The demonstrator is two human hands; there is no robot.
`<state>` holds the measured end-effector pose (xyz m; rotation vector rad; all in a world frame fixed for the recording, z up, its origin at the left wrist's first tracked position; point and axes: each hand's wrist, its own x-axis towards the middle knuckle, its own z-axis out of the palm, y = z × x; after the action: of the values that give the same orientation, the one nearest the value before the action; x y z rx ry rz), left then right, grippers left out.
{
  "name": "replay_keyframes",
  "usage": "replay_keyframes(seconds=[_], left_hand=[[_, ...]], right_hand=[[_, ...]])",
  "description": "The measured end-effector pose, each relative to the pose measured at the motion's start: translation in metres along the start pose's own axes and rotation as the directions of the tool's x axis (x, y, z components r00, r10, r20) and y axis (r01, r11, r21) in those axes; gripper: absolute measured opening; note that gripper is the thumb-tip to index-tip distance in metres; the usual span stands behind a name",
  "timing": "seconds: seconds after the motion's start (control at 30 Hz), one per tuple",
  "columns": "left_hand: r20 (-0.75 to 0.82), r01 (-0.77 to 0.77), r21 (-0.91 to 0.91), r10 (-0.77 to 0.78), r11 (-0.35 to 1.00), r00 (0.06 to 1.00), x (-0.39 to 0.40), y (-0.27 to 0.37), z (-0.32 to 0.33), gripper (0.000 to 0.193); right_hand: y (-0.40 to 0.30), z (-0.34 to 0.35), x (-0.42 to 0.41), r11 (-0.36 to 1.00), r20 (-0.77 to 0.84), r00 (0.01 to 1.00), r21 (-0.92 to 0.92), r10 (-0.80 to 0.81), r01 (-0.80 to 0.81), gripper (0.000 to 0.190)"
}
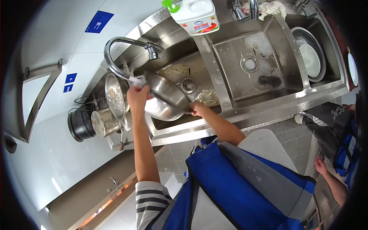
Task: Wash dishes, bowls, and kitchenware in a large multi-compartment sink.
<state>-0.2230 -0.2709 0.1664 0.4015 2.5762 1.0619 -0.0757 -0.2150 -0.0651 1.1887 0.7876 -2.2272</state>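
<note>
A stainless steel basin (168,89) is tilted over the left sink compartment (197,61). My right hand (198,108) grips its rim at the near right side. At the basin's other side, my left hand (138,99) is beside the end of the curved chrome faucet (107,54). Its fingers are bent and slightly blurred; whether they hold the spout end or the basin is unclear. Whitish water shows at the spout, just above these fingers. Food scraps (208,97) lie on the compartment's floor near the drain (189,84).
Left of the sink stand a metal strainer (113,93), a steel pot (100,123) and a black pot (82,123). A white detergent jug (198,17) sits at the back ledge. The middle compartment (235,80) has suds. A bowl (310,57) occupies the right one. Another person's hand (320,165) is at right.
</note>
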Motion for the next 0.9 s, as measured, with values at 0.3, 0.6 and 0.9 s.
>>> replay_keyframes(seconds=[0.3,0.6,0.9], left_hand=[[0.218,0.551,-0.293,-0.507,0.781,0.834,-0.024,-0.217,0.048,0.020],[0.277,0.516,0.310,-0.595,0.798,0.754,-0.038,-0.261,0.084,0.037],[-0.005,0.141,0.163,-0.142,0.977,0.990,-0.058,-0.201,0.042,0.022]], right_hand=[[-0.032,-0.030,-0.053,0.698,-0.474,0.615,-0.693,-0.630,0.180,0.064],[-0.022,-0.335,-0.090,0.220,-0.513,0.440,-0.798,-0.737,-0.561,0.045],[-0.016,-0.401,-0.034,-0.181,-0.359,0.585,-0.722,-0.727,-0.668,0.020]])
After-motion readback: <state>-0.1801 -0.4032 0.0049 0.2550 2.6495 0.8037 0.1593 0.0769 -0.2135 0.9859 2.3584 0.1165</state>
